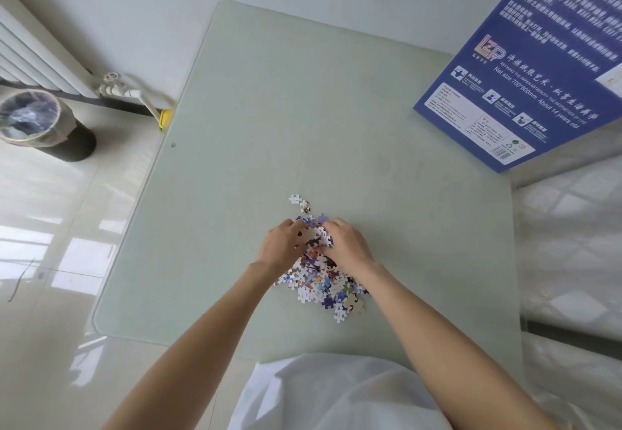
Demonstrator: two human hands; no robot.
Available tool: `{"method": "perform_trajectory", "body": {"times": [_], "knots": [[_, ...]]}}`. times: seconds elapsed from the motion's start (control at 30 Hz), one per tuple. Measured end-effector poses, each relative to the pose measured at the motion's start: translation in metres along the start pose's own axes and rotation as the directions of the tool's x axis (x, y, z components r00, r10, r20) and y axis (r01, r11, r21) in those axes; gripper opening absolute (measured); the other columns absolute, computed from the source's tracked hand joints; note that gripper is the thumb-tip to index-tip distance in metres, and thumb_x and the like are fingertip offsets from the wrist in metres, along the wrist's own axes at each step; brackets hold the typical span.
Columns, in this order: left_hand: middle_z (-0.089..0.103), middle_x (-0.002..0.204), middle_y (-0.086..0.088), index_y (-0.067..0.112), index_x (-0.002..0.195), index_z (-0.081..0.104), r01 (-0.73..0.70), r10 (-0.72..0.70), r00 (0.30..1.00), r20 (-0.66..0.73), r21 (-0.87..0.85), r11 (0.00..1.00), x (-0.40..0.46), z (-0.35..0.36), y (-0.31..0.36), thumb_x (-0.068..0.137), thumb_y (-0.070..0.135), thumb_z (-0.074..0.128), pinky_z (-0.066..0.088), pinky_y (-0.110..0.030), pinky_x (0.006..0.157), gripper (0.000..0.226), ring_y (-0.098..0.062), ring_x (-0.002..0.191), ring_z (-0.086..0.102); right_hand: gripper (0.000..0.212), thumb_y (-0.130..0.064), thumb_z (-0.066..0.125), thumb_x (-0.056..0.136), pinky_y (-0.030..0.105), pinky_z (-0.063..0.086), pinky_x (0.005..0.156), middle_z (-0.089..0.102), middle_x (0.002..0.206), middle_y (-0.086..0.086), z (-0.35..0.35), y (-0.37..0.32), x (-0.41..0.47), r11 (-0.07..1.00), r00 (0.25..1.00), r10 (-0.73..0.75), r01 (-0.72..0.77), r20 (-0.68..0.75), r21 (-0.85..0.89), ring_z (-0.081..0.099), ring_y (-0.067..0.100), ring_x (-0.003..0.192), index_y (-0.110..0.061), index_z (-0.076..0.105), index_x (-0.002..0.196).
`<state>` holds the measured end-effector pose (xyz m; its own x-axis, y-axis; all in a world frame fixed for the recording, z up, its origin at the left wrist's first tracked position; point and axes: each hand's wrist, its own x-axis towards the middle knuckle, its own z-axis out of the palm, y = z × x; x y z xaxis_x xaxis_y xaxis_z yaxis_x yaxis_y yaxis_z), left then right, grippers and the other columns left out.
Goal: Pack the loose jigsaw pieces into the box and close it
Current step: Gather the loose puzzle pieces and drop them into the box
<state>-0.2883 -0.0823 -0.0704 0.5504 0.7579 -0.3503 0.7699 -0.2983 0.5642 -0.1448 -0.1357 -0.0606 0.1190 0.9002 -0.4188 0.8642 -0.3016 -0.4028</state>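
Both our left hand and right hand cupped closed around jigsaw pieces | table | blue box well apart

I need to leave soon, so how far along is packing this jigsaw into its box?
Early. Done: nothing visibly packed. In hand: left hand and right hand gather the pile of pieces. Left: a few stray pieces beyond the pile, carrying everything to the blue box, then closing it.

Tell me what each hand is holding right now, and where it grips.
Both the left hand and right hand cup the far end of the jigsaw pieces pile, fingers curled over it; nothing visibly lifted.
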Motion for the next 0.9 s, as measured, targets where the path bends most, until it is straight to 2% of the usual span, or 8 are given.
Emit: {"method": "perform_trajectory", "body": {"times": [0.17,0.37,0.53,0.63,0.73,0.77,0.9], "knots": [[0.064,0.102,-0.008,0.012,0.112,0.054,0.023,-0.023,1.0,0.005,-0.041,0.999,0.004,-0.001,-0.001,0.08,0.02,0.069,0.047,-0.032,0.076,0.036,-0.027,0.087,0.061,0.055,-0.016,0.069,0.083,0.029,0.038,0.102,0.052,0.135,0.007,-0.004,-0.005,0.004,0.997,1.0,-0.016,0.016,-0.004,0.07,0.051,0.022,0.122,-0.009,0.047,0.133],[0.063,0.103,-0.007,0.012,0.114,0.054,0.018,-0.015,0.998,0.061,-0.06,0.998,0.005,-0.002,-0.003,0.071,0.025,0.077,0.045,-0.029,0.077,0.051,-0.026,0.09,0.06,0.051,-0.012,0.069,0.081,0.028,0.035,0.102,0.053,0.132,0.009,-0.012,-0.009,0.008,0.992,0.998,-0.022,0.015,0.051,0.125,0.049,0.023,0.122,-0.008,0.051,0.128],[0.062,0.099,-0.005,0.012,0.111,0.053,0.028,-0.024,0.997,0.076,-0.064,0.998,0.006,-0.002,-0.003,0.07,0.029,0.078,0.043,-0.027,0.074,0.051,-0.024,0.087,0.059,0.054,-0.014,0.065,0.081,0.03,0.032,0.105,0.048,0.136,0.01,-0.017,-0.007,0.01,0.985,0.99,-0.015,-0.009,0.14,0.172,0.042,0.023,0.128,-0.008,0.048,0.132],[0.063,0.095,-0.006,0.011,0.106,0.055,0.033,-0.029,0.999,0.036,-0.09,0.995,0.006,0.0,-0.003,0.072,0.025,0.076,0.041,-0.027,0.068,0.042,-0.025,0.082,0.059,0.046,-0.02,0.064,0.083,0.03,0.037,0.1,0.054,0.132,0.008,-0.018,-0.007,0.01,0.973,0.991,0.004,-0.034,0.132,0.227,0.047,0.022,0.123,-0.011,0.054,0.127],[0.065,0.093,-0.005,0.011,0.104,0.059,0.035,-0.035,0.999,0.002,-0.124,0.992,0.006,0.0,-0.001,0.074,0.022,0.074,0.042,-0.026,0.067,0.035,-0.023,0.079,0.059,0.038,-0.021,0.065,0.086,0.022,0.039,0.082,0.061,0.124,0.005,-0.015,-0.005,0.01,0.97,0.996,0.016,-0.035,0.083,0.241,0.056,0.014,0.093,-0.012,0.059,0.122],[0.066,0.093,-0.004,0.012,0.103,0.06,0.039,-0.039,0.999,0.002,-0.137,0.99,0.006,0.0,0.0,0.074,0.021,0.074,0.042,-0.025,0.066,0.034,-0.021,0.078,0.058,0.036,-0.02,0.066,0.086,0.021,0.038,0.079,0.062,0.122,0.004,-0.014,-0.003,0.009,0.968,0.997,0.027,-0.043,0.07,0.248,0.057,0.014,0.089,-0.013,0.06,0.121],[0.068,0.096,-0.004,0.014,0.103,0.059,0.083,-0.077,0.996,0.039,-0.19,0.978,0.009,0.0,-0.001,0.073,0.02,0.076,0.046,-0.026,0.069,0.034,-0.02,0.081,0.061,0.036,-0.022,0.069,0.084,0.022,0.039,0.085,0.063,0.122,0.005,-0.016,0.0,0.006,0.954,0.997,0.07,-0.077,0.033,0.291,0.057,0.021,0.111,-0.013,0.062,0.118]]}}
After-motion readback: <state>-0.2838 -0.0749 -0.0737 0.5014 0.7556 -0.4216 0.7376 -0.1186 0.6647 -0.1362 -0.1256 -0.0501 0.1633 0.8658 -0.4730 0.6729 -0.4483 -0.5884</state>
